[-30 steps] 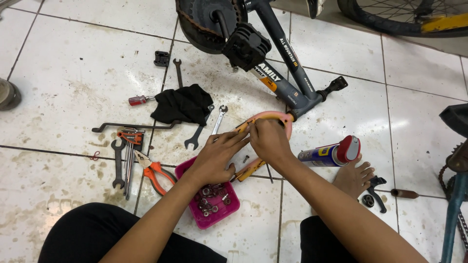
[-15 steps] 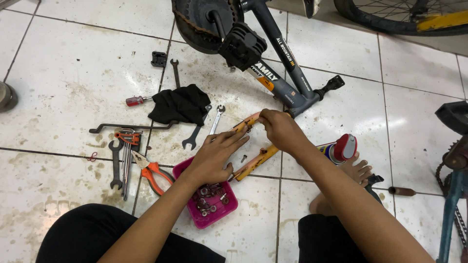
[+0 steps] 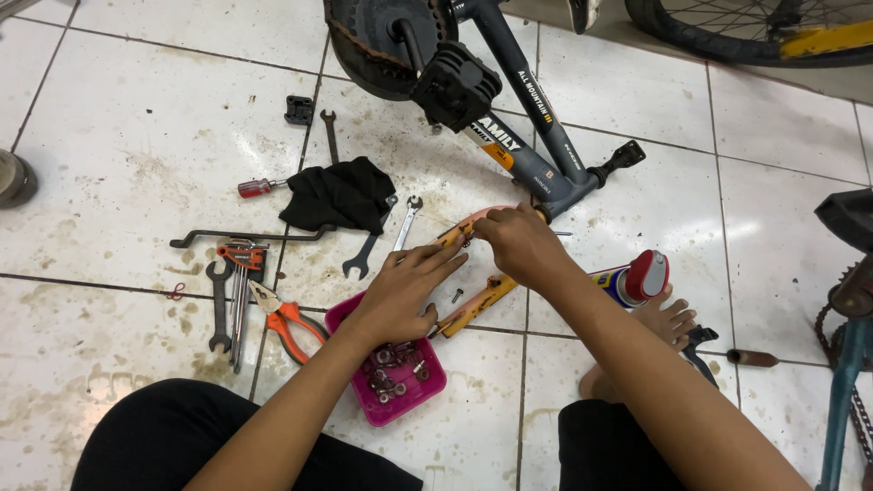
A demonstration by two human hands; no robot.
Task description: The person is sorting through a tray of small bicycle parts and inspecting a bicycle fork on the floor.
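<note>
i have both hands in the middle of the frame on an orange fork (image 3: 480,300) that lies slanted across the tile, one leg running from centre down toward the pink tray (image 3: 400,411), the curved crown up near the dark frame (image 3: 523,150). my right hand (image 3: 520,244) is closed over the upper end of the fork, fingers wrapped so i cannot see what they pinch. my left hand (image 3: 405,286) lies flatter, fingers stretched along the upper leg and touching it, the heel of the hand over the tray's rim. the two hands are near each other but not touching

to do this well, i judge i should keep the left hand pressing the fork steady on the floor while the right does the fine work at the crown, since the part would slide on the slick tile. a small bolt (image 3: 456,295) lies loose between the legs; i would mind not to knock it away

the tray holds nuts and washers just under my left wrist. pliers (image 3: 289,320) lie left of it, a wrench (image 3: 406,218) and black rag (image 3: 338,195) above, a spray can (image 3: 632,280) right of my forearm, close to a bare foot (image 3: 668,318)
</note>
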